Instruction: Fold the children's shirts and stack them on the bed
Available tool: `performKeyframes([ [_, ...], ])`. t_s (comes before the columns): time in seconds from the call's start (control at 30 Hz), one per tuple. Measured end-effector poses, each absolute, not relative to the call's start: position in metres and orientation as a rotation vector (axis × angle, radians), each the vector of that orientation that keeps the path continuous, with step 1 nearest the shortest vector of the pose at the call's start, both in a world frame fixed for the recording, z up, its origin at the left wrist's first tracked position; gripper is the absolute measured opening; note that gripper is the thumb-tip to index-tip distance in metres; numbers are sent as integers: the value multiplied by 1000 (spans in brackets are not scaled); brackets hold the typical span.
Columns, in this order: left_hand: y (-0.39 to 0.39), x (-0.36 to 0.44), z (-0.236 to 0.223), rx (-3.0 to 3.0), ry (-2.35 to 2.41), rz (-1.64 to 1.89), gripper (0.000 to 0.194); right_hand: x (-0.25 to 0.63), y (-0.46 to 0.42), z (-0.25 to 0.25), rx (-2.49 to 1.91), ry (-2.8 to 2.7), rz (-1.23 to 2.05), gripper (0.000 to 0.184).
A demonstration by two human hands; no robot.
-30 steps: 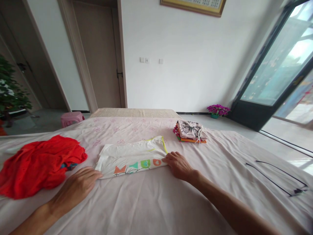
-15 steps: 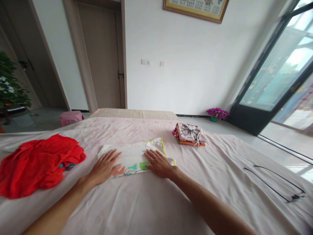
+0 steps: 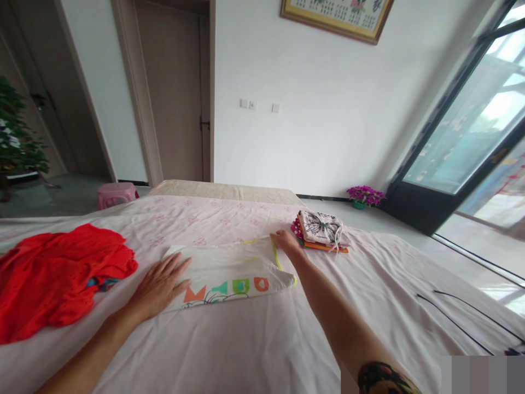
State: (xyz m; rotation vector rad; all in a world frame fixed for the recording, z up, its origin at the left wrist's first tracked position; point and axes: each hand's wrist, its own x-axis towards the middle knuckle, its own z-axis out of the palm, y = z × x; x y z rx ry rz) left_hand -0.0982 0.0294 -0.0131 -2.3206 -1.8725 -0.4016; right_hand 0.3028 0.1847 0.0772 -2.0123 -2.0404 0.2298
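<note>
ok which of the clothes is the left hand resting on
The yellow-edged white garment, lying flat; the red one is heaped up, and the butterfly-print one tops the stack.

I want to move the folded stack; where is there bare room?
Bare pale pink sheet shows between the forearms, nearer than the white yellow-trimmed garment, and between the right forearm and thin black glasses. Crowded: right hand beside folded multicoloured stack; left hand on the garment, near crumpled red cloth.

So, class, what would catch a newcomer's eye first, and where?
Probably the bright red cloth, heaped at the left. Next, the white printed garment in the middle, left hand on it, right hand at its far corner. Then the butterfly-topped folded stack, further right.
</note>
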Motion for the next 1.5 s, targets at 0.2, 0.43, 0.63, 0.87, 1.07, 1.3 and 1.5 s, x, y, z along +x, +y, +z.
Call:
performKeyframes([
  [0.2,27,-98,-12,-2313,-1863,-450,59,287,179,72,-2043,-2002,177,28],
  [0.43,27,-98,-13,-2308,-1815,-519,56,286,135,76,-1486,-2457,-127,25],
  [0.63,24,-92,-11,-2303,-1776,-647,49,282,133,84,-1590,-2213,-129,30],
  [0.87,33,-103,8,-2345,-1872,-745,37,272,154,81,-1648,-2421,24,30],
  [1.07,88,-129,29,-2196,-2080,-600,40,276,179,84,-1607,-2508,100,27],
  [1.3,123,-138,30,-2215,-2275,-384,36,280,201,74,-1583,-2664,142,32],
  [1.5,119,-138,39,-2185,-2334,-450,15,282,194,71,-1562,-2631,136,20],
])
